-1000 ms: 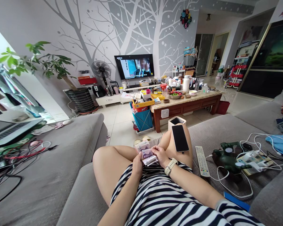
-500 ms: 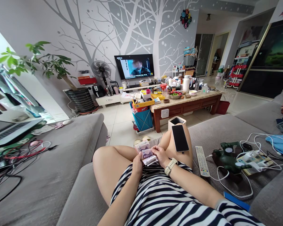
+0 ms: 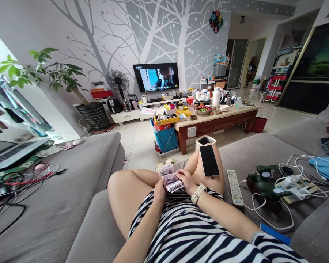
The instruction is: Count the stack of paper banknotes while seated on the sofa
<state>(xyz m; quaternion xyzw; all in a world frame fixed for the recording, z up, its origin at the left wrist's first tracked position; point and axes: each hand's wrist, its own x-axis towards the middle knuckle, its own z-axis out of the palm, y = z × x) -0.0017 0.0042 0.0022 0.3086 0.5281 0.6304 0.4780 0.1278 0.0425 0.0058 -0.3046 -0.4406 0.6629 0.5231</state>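
Observation:
I sit on a grey sofa [image 3: 57, 204] with my knees drawn up. A stack of banknotes [image 3: 170, 179] is held in my lap between both hands. My left hand [image 3: 160, 190] grips the notes from the left with its fingers curled round them. My right hand [image 3: 186, 181], with a pale watch on the wrist, pinches the right edge of the notes. A black phone [image 3: 209, 160] lies face up on my right knee.
A white remote control [image 3: 234, 187] lies on the sofa to my right, beside a green toy figure [image 3: 264, 181] and tangled white cables with chargers [image 3: 293, 182]. A laptop [image 3: 8, 153] and cords sit at the left. A wooden coffee table [image 3: 216, 122] crowded with items stands ahead, before a television [image 3: 156, 76].
Only the picture on the television has changed; my hands and the banknotes stay where they were.

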